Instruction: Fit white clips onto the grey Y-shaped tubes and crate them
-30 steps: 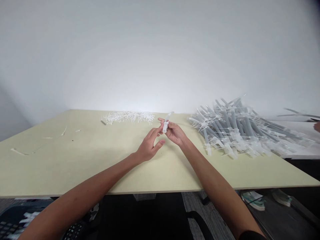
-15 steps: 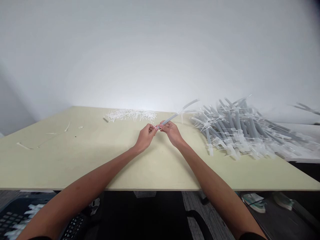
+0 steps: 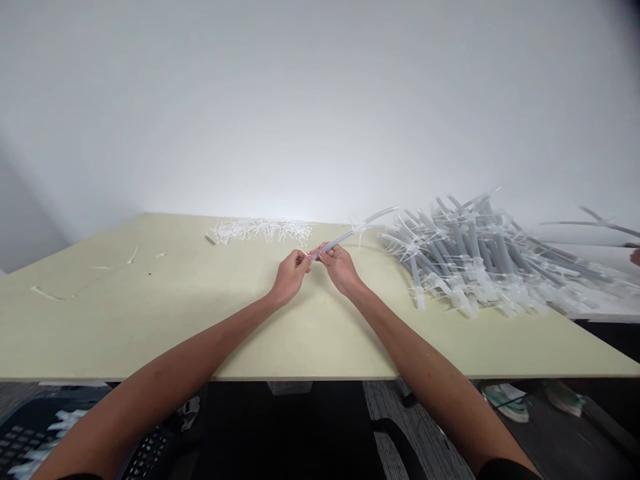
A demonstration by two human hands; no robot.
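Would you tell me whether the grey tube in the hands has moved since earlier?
Yes: the tube has swung from upright to leaning right, toward the pile of grey tubes.

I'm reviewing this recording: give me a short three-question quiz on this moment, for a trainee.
1. Which is nearer the pile of grey tubes: the left hand or the right hand?
2. True or false: both hands hold the same tube.
3. Whose hand shows at the right edge of the view?

Key: 1. the right hand; 2. true; 3. another person's.
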